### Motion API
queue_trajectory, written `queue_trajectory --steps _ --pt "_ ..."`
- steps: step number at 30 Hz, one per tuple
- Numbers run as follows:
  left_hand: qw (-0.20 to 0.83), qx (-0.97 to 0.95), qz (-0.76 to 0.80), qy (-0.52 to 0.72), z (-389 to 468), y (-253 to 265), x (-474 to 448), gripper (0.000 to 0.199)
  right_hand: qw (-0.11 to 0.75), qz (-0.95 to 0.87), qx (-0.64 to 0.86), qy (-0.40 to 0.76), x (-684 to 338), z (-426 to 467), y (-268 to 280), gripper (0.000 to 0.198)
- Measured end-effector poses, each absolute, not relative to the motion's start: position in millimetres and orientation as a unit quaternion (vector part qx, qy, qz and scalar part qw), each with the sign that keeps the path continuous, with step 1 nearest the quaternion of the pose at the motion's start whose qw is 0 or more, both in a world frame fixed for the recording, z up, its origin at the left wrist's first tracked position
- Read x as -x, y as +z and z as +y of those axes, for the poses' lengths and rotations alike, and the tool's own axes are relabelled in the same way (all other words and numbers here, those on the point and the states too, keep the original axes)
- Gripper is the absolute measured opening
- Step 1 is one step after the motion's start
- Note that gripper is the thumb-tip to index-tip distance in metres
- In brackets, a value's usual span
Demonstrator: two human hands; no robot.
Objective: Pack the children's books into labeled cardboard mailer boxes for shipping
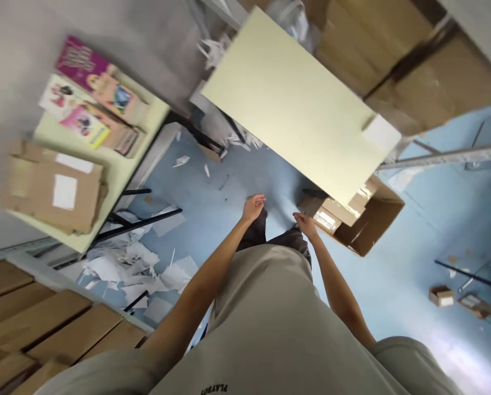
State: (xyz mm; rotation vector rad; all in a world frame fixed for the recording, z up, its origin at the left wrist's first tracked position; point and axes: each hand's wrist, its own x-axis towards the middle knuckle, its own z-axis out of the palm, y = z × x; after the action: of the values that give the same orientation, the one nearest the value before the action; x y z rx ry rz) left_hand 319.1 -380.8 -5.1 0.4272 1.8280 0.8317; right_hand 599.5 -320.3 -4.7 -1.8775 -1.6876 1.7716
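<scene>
— Pale yellow is the tabletop (286, 109) in front of us, and its near corner hides one part of the open carton (387, 208). Do we see well our right hand (306, 224)?

— Not fully. It is just beside this carton, the thing nearest to it, but its fingers are small and blurred. They look close together; if they pinch something, we cannot tell.

— And our left hand (253, 208)?

— It hangs above our dark trousers (254, 233), the fingers loosely bent, not squeezed. Our grey shirt (278, 307) fills much of the lower view and covers our feet; its black print (214, 389) is at the bottom edge.

— In the carton we make out packs (327, 219) with shiny tape, partly under the tabletop. How many, we cannot count.

— What stands around us?

— At left, a second table (119, 173) bears bright booklets (84, 123), too blurred for reading, and flattened cardboard (39, 181). Its black legs (146, 223) pass over loose paper (134, 263) on the blue floor (426, 219).

— At lower left, closed boxes (43, 318) are cut off by the edge of our view. At upper right, the tabletop, with a white block (382, 131) at its corner, stands between us and large boxes (372, 44).
</scene>
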Motion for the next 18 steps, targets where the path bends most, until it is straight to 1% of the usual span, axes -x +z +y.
queue_trajectory --steps 5,9,14,18 --pt "0.429 -0.143 0.755 0.475 -390.1 39.4 -188.2 0.046 0.032 -0.624 0.516 0.587 -460.0 -285.3 37.2 0.054" --pt "0.357 -0.115 0.732 0.569 -410.1 74.4 -113.2 0.047 0.049 -0.67 0.413 0.615 -358.8 -258.1 80.2 0.066" --pt "0.29 -0.076 0.708 0.639 -440.6 105.4 -66.0 0.045 0.028 -0.688 0.322 0.649 -254.4 -236.2 131.3 0.067" --pt "0.252 -0.044 0.695 0.672 -464.4 112.0 -36.5 0.046 0.014 -0.701 0.26 0.664 -182.1 -226.2 149.8 0.062"
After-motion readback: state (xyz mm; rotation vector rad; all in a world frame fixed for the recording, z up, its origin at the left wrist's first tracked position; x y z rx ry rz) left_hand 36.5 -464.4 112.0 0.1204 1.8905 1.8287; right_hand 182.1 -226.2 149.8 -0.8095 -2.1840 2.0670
